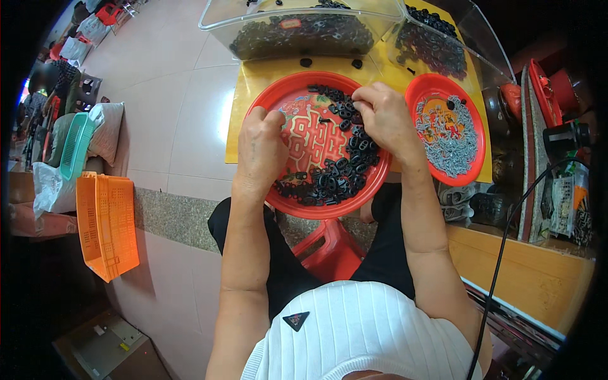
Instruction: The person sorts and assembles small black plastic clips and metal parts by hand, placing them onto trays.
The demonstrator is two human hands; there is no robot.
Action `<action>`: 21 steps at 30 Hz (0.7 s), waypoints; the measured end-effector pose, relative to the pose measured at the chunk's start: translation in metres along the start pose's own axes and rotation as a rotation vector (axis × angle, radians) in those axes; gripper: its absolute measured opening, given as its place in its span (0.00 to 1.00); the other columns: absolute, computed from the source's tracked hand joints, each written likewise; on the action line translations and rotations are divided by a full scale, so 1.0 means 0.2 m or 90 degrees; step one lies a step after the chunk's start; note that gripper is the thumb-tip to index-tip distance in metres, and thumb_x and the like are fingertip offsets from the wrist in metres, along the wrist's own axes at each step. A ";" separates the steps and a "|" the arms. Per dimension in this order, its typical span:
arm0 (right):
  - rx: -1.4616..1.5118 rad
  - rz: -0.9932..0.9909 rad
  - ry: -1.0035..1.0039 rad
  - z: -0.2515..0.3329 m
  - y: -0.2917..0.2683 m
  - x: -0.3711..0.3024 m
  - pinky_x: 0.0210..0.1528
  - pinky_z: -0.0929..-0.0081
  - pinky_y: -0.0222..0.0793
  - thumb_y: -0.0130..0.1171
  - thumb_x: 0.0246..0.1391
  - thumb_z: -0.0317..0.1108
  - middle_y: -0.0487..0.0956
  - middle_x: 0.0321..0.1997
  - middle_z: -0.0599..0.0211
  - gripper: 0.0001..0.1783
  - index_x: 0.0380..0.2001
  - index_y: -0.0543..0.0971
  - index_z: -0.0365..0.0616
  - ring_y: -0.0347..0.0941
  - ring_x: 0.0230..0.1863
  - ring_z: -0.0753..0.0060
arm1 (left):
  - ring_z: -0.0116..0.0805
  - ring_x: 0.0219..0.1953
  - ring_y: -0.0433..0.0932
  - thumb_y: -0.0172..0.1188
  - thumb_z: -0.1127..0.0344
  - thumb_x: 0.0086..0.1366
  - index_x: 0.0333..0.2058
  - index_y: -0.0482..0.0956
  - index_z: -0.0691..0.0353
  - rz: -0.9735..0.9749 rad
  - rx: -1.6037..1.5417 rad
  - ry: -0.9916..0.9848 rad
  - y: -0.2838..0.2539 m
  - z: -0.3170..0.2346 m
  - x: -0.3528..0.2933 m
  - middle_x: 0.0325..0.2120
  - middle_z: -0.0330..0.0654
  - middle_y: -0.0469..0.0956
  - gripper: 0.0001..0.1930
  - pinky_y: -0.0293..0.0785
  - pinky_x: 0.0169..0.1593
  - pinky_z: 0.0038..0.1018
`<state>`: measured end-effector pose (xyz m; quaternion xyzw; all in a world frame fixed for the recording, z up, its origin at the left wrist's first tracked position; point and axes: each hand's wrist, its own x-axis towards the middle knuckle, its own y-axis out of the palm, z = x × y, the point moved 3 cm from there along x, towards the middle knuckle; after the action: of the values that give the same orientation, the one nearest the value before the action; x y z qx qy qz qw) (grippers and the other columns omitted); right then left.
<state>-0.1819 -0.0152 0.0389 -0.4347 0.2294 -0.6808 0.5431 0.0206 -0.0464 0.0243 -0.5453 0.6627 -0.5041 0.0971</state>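
A round red tray (320, 210) with a gold pattern lies before me. Small black plastic pieces (345, 180), some with oval holes, are heaped along its right and lower sides. Over the tray's left rim, my left hand (259, 144) is closed with its fingers curled. Whatever it may hold is hidden. My right hand (387, 120) is at the upper right of the tray, thumb and fingers pinched together beside the black pieces. What lies between those fingertips is too small to make out. Two small black pieces sit apart on the tray's patterned middle.
A smaller red tray (415, 95) of silvery metal bits (455, 147) stands at the right. Behind are clear plastic bins (304, 35) of black pieces on a yellow table cover (235, 136). A red stool (332, 253) is below, an orange crate (107, 225) at left, a black cable (503, 247) at right.
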 end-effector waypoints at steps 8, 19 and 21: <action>-0.163 0.049 -0.094 0.05 0.14 0.07 0.39 0.64 0.65 0.51 0.40 0.26 0.71 0.27 0.55 0.07 0.25 0.77 0.42 0.68 0.36 0.54 | 0.45 0.25 0.72 0.55 0.81 0.43 0.22 0.74 0.67 -0.030 -0.167 -0.059 0.00 0.02 0.01 0.22 0.49 0.70 0.05 0.69 0.29 0.33; -0.142 0.146 -0.130 0.06 0.16 0.06 0.43 0.63 0.64 0.53 0.39 0.26 0.70 0.30 0.53 0.10 0.29 0.76 0.43 0.67 0.39 0.54 | 0.20 0.18 0.69 0.57 0.79 0.49 0.24 0.75 0.70 -0.012 -0.426 -0.229 0.04 0.05 -0.01 0.15 0.38 0.72 0.02 0.65 0.22 0.19; -0.126 0.179 -0.132 0.06 0.17 0.06 0.43 0.63 0.64 0.53 0.38 0.25 0.70 0.30 0.53 0.12 0.31 0.76 0.43 0.66 0.39 0.54 | 0.20 0.17 0.69 0.57 0.79 0.50 0.25 0.75 0.70 0.004 -0.436 -0.240 0.04 0.05 -0.01 0.14 0.38 0.72 0.02 0.65 0.22 0.18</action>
<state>-0.1536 -0.0345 0.0233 -0.5173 0.2967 -0.5237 0.6083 0.0230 -0.0517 0.0119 -0.6270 0.7649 -0.1446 0.0309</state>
